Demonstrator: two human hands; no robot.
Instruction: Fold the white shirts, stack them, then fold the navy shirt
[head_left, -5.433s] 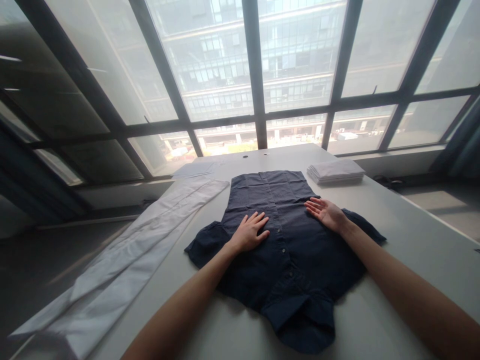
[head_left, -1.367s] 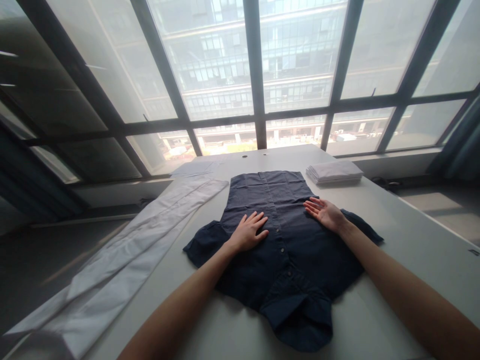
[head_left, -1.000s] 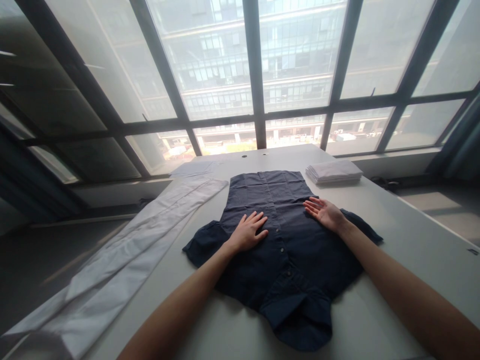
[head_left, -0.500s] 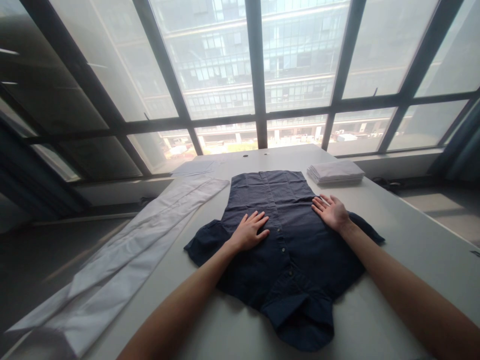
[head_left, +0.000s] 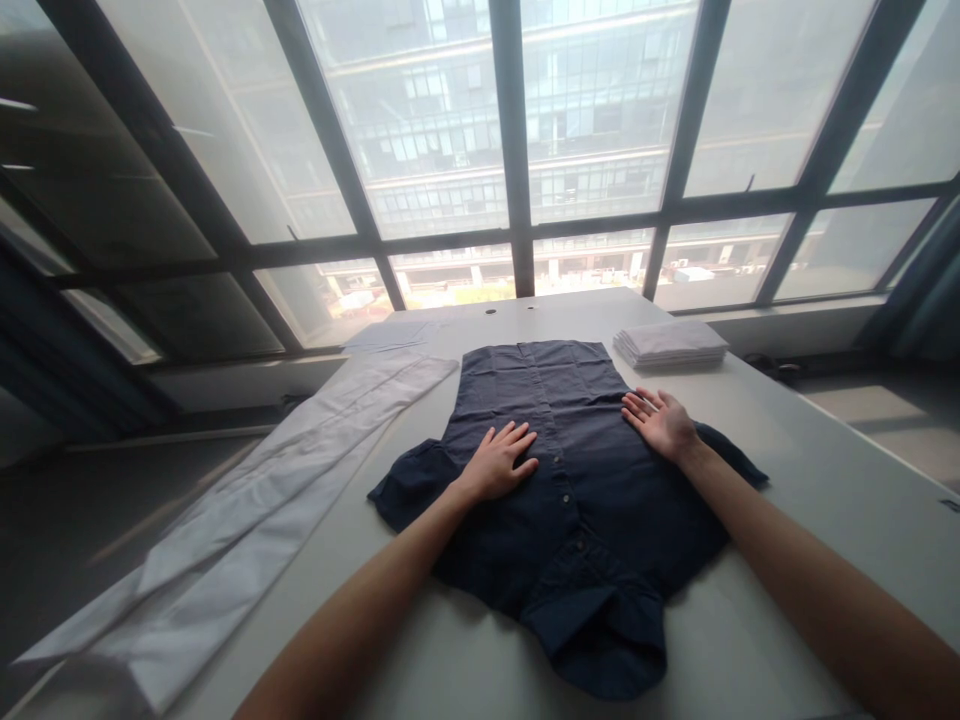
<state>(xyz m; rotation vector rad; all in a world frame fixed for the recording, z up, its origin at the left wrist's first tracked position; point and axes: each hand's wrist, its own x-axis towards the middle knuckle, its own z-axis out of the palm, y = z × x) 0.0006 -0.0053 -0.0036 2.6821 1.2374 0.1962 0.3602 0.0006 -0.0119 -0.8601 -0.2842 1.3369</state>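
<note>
A dark navy buttoned shirt [head_left: 600, 500] lies spread on the white table, its collar [head_left: 607, 645] toward me and its hem at the far end. Several small buttons run down its middle. My left hand [head_left: 499, 462] rests flat, fingers spread, on the shirt just left of the button line. Over the right side of the shirt, near its edge, is my right hand [head_left: 660, 422], turned partly palm up with fingers stretched out. Neither hand holds anything. One short sleeve [head_left: 411, 482] sticks out to the left; the other [head_left: 731, 455] is partly behind my right wrist.
White folded cloth [head_left: 670, 345] sits in a stack at the far right of the table [head_left: 817, 480]. Along the left edge lies a long white fabric [head_left: 300, 480], hanging partly over the side. Large windows [head_left: 442, 130] with dark frames stand behind the table.
</note>
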